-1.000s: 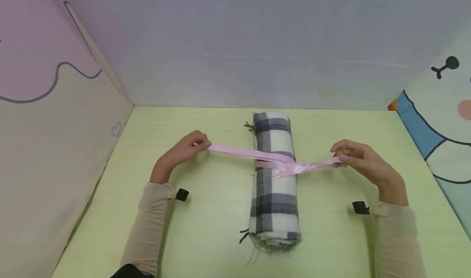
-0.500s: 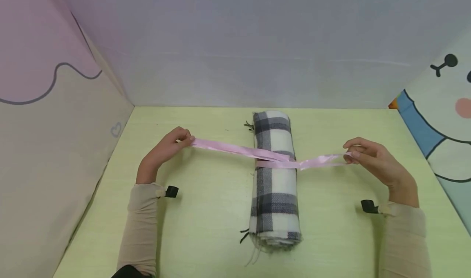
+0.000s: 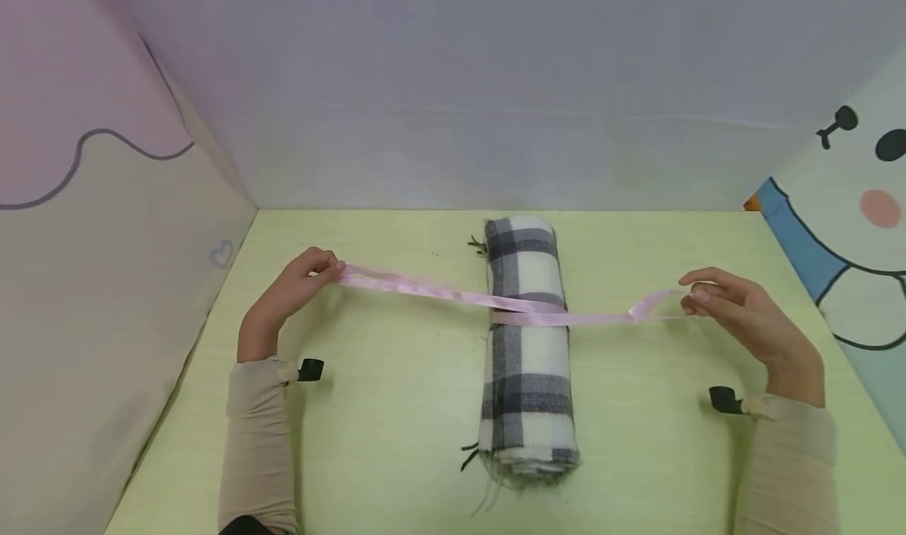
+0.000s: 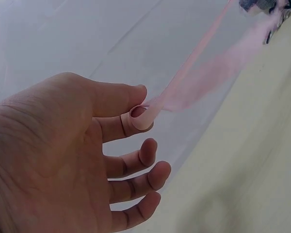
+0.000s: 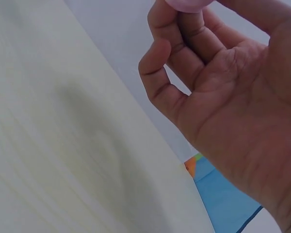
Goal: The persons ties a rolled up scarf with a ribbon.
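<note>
A rolled scarf (image 3: 527, 409) in grey and white plaid, with dark fringe at its left side, lies lengthwise on the table. Around its middle runs a pink satin ribbon (image 3: 439, 292), pulled out to both sides above the table. My left hand (image 3: 290, 295) pinches a loop of the ribbon between thumb and index finger, left of the roll; in the left wrist view the loop (image 4: 144, 119) curls over the index fingertip. To the right of the roll, my right hand (image 3: 750, 322) pinches the other looped part, of which only a bit of pink ribbon (image 5: 190, 4) shows in the right wrist view.
The pale yellow-green table (image 3: 396, 440) is bounded by a pale back wall (image 3: 495, 157), a pink and cream left panel (image 3: 106, 283) and a cartoon-printed right panel (image 3: 849, 228). Small black wrist cameras sit beside both cuffs.
Both hands have moved apart, the left hand further left and the right hand further right. The ribbon is drawn out longer and straighter across the roll, which has stayed in place.
</note>
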Available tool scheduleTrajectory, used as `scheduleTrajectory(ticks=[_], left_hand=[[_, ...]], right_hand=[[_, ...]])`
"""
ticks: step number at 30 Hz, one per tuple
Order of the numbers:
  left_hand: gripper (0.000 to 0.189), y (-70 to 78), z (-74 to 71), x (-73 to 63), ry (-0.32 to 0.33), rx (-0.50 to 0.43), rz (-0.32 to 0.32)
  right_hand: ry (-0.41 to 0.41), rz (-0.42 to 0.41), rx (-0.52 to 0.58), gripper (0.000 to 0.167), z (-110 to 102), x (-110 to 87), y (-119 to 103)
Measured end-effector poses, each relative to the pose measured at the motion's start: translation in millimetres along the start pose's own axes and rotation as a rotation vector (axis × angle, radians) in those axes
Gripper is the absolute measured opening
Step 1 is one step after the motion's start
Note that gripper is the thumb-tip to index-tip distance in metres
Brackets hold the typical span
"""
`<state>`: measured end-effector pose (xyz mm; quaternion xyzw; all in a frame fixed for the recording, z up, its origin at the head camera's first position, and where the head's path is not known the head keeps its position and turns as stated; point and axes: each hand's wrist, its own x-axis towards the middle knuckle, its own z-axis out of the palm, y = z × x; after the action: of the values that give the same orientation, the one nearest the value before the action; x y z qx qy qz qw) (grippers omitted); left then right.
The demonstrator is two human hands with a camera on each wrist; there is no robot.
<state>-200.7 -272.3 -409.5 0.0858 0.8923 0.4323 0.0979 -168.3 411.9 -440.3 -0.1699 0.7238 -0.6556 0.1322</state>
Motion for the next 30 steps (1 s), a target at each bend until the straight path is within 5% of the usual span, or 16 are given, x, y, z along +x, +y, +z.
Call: scheduleTrajectory(ticks=[9,17,22,30], left_hand=[[0.038,-7.2,-19.3,-13.8,0.050,-0.010,-0.084],[0.038,-11.7,-22.7,-13.1,-0.075,0.126,-0.174],[0.039,-11.0,-21.2,-13.5,-0.127,0.235,-0.162],[0.039,-8.2,-15.6,-8.8,-0.146,0.241,-0.135]], right_hand=[[0.064,0.027,-0.004,0.030,-9,-5.5,3],[0.121,0.026,0.006,0.030,-10,-5.6,5],[0.177,-0.020,0.121,0.031,-13,-4.6,9],[0.270,0.089,0.134,0.027,-18,-2.6,13]])
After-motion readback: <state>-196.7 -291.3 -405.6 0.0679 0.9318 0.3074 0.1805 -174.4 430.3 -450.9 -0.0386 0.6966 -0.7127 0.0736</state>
